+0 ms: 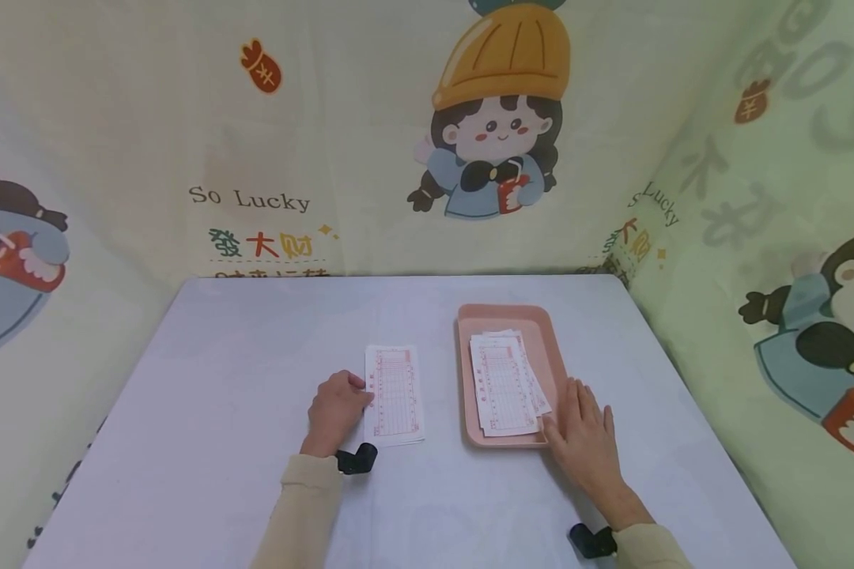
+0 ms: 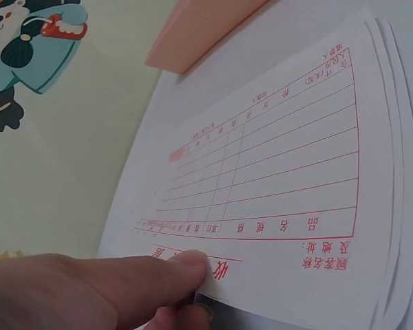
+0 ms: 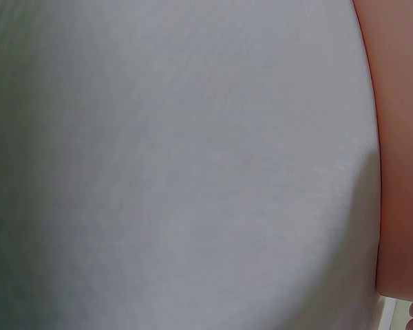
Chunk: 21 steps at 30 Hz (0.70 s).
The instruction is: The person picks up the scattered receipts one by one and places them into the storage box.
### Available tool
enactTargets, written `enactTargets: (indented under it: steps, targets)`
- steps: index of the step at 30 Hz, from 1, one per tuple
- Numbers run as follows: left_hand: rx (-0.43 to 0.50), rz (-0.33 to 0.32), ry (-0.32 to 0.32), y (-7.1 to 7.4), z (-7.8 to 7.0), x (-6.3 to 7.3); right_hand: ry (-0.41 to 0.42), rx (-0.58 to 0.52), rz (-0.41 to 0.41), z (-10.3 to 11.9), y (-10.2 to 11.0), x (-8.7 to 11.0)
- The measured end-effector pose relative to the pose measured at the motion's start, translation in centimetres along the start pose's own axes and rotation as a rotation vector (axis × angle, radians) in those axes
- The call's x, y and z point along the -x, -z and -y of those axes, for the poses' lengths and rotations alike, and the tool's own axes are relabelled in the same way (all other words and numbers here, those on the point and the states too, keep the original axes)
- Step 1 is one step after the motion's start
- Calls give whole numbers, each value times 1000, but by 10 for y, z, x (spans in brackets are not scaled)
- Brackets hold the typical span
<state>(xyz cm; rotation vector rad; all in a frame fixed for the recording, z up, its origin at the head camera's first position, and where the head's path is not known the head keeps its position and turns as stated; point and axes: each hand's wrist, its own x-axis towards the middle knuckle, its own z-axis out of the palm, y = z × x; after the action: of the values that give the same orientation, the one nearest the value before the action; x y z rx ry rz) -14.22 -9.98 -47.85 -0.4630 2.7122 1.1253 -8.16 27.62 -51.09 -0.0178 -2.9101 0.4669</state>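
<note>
A small stack of printed receipt slips (image 1: 394, 399), white with red grids, lies on the table left of the pink tray (image 1: 555, 348). My left hand (image 1: 338, 409) pinches the stack's left edge; in the left wrist view the thumb (image 2: 189, 265) presses on the top sheet (image 2: 282, 165) with fingertips below the edge. Sheet edges fan slightly at the far end. More receipt slips (image 1: 504, 387) sit loosely overlapped inside the tray. Beside the tray's right rim, my right hand (image 1: 585, 435) rests with fingers straight, thumb at the lower right corner.
A white cloth covers the table (image 1: 228, 395). Behind it and at the sides hangs a cartoon-printed curtain (image 1: 370, 158). In the right wrist view, the tray's pink outer wall (image 3: 403, 158) runs along the right edge, with white cloth (image 3: 213, 158) beside it.
</note>
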Motion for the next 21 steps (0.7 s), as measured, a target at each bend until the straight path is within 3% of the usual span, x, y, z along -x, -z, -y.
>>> enactTargets:
  steps: [11, 21]
  targets:
    - [38, 35, 16, 5, 0, -2, -5, 0, 3, -1, 0, 0]
    - [142, 54, 12, 9, 4, -2, -6, -15, 3, -1, 0, 1]
